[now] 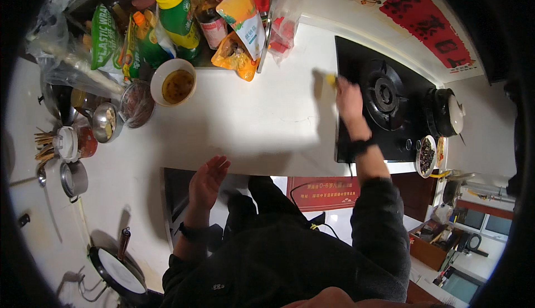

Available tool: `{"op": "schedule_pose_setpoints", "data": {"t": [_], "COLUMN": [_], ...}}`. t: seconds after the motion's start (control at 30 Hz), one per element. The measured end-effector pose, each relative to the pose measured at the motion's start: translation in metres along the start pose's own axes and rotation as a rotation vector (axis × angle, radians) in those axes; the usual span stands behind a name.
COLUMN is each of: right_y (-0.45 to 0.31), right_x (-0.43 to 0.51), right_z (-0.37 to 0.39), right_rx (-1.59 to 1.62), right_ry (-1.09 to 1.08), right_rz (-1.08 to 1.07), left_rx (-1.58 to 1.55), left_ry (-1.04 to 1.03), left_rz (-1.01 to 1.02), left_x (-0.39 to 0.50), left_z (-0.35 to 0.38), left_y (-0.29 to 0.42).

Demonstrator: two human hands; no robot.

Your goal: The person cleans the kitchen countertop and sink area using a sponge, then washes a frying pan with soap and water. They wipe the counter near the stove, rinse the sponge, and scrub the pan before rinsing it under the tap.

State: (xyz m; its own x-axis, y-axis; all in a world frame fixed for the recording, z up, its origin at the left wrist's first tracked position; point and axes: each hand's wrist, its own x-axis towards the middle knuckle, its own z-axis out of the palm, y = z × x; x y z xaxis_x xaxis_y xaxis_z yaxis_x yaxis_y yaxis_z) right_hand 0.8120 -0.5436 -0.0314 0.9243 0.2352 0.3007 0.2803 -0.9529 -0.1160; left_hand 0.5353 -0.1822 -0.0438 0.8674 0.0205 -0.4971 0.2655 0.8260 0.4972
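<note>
My right hand (pixel 350 99) is stretched over the left edge of the black gas hob (pixel 347 57), with its fingers closed on a small yellow thing (pixel 331 79). Blur hides what that thing is; it lies over the edge between hob and white countertop (pixel 250 111). In front of the counter's near edge my left hand (pixel 210 180) is raised, palm showing, fingers slightly apart, nothing in it. Dark bands circle both wrists. A thin hair-like strand lies on the countertop between the hands and the back wall.
A bowl of brown liquid (pixel 177 83), a metal bowl (pixel 107 122) and a lidded pot (pixel 74 178) stand left. Bottles and packets crowd a rack (pixel 205 62) at the back left. On the right are a dark pot with a pale lid (pixel 455 115) and a plate of dark food (pixel 427 156).
</note>
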Motion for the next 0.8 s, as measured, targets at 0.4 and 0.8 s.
{"op": "schedule_pose_setpoints", "data": {"t": [0.4, 0.8], "right_y": [0.015, -0.053], "right_x": [0.012, -0.252], "right_z": [0.062, -0.052], "right_rx": [-0.355, -0.171], "right_ry": [-0.242, -0.411], "right_rz": [0.004, 0.128], "left_rx": [0.075, 0.173], "left_ry": [-0.026, -0.283], "left_rz": [-0.082, -0.182], "left_x": [0.005, -0.031], "left_z": [0.026, 0.029], "left_y": [-0.023, -0.024]}}
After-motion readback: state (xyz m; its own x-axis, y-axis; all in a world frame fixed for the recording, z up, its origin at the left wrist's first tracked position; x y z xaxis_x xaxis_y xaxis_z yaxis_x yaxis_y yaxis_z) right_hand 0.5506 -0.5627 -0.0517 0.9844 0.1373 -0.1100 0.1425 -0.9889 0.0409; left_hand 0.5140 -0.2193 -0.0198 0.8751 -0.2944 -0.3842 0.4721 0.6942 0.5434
